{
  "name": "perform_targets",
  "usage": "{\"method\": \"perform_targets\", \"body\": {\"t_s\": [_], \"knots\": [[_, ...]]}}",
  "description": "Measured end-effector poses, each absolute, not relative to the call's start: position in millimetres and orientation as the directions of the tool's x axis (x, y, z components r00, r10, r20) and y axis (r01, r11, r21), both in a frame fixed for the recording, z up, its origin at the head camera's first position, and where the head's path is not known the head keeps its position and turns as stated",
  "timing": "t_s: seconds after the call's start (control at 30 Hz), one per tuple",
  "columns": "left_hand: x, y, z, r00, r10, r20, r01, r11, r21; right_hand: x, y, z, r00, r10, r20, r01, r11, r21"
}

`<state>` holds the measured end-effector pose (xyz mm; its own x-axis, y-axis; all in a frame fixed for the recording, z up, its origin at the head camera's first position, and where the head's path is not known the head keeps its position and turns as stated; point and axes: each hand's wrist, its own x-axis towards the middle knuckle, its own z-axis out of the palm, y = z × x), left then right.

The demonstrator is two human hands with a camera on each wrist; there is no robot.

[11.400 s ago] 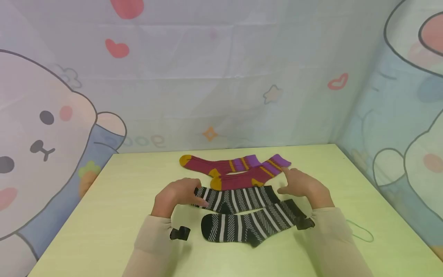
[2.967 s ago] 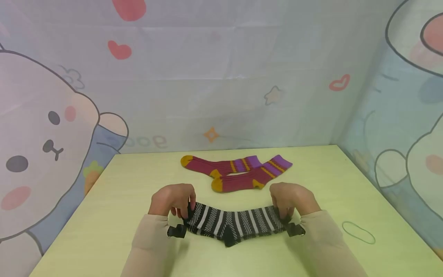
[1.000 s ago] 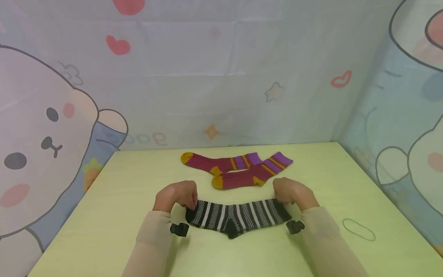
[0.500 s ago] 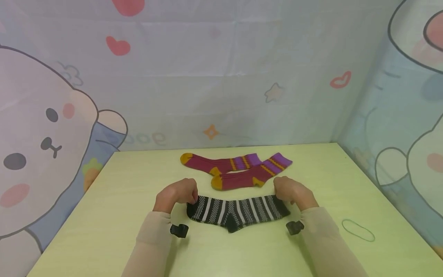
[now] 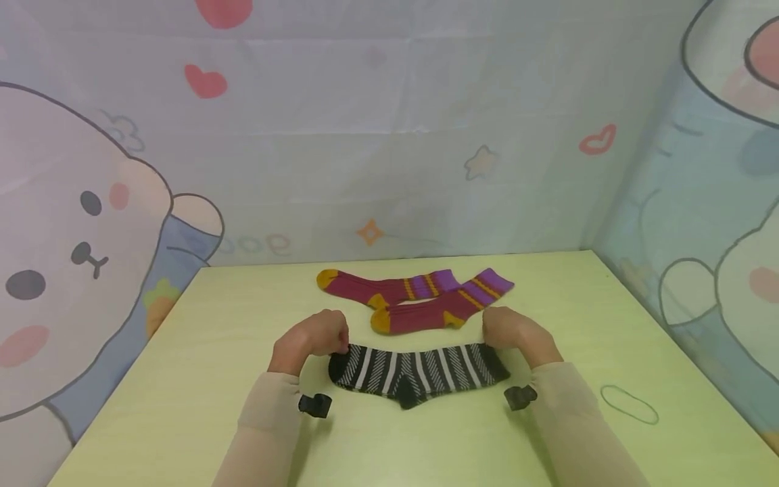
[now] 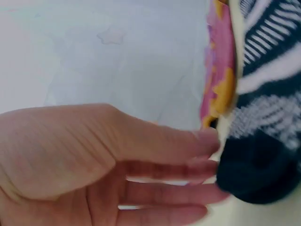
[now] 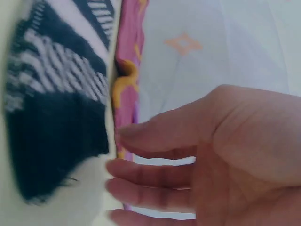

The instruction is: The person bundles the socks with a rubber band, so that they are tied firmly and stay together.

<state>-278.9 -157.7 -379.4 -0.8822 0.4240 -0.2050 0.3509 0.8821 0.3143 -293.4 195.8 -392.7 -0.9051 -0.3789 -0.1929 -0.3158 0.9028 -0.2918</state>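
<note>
A black-and-white striped sock (image 5: 420,373) lies flat across the table, heel toward the front; only one outline shows, with a slight second edge below. My left hand (image 5: 310,341) is at its dark toe; in the left wrist view the hand (image 6: 113,165) has loosely extended fingers beside the toe (image 6: 258,165), and whether they touch it is unclear. By the cuff is my right hand (image 5: 517,335); in the right wrist view this hand (image 7: 202,160) has spread fingers, apart from the dark cuff (image 7: 56,136). Neither hand grips the fabric.
Two maroon socks with yellow toes and purple cuffs, one further back (image 5: 353,287) and one nearer (image 5: 420,316), lie behind the striped sock, overlapping near the cuffs. A thin green loop (image 5: 629,404) rests at the right. Printed cloth (image 5: 389,135) hangs behind the table (image 5: 213,338).
Two striped socks lay separately at first; later they came together in both hands, and now a single outline shows. Since half a second ago, both hands have let go and shifted slightly away.
</note>
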Motion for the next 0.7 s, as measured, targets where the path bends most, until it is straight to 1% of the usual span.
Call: {"method": "perform_targets", "body": {"t_s": [0.13, 0.2, 0.37, 0.5, 0.6, 0.7], "knots": [[-281, -155, -375, -0.902, 0.428, -0.049, 0.387, 0.854, 0.348, -306, 205, -388, -0.929, -0.364, -0.065, -0.316, 0.873, -0.371], [-282, -152, -375, -0.917, 0.400, -0.007, 0.371, 0.856, 0.360, -314, 210, -386, -0.935, -0.355, -0.021, -0.319, 0.865, -0.387], [-290, -139, -381, -0.956, 0.292, 0.001, 0.272, 0.889, 0.369, -342, 225, -388, -0.943, -0.332, 0.033, -0.318, 0.864, -0.390], [-300, -130, -383, -0.980, 0.199, 0.007, 0.187, 0.904, 0.385, -372, 230, -406, -0.959, -0.267, 0.092, -0.280, 0.856, -0.435], [-308, -123, -388, -0.990, 0.137, -0.029, 0.114, 0.906, 0.407, -388, 232, -423, -0.978, -0.191, 0.083, -0.208, 0.861, -0.464], [-313, -114, -395, -0.989, 0.115, -0.097, 0.061, 0.894, 0.444, -397, 237, -435, -0.992, -0.121, 0.046, -0.128, 0.887, -0.444]]}}
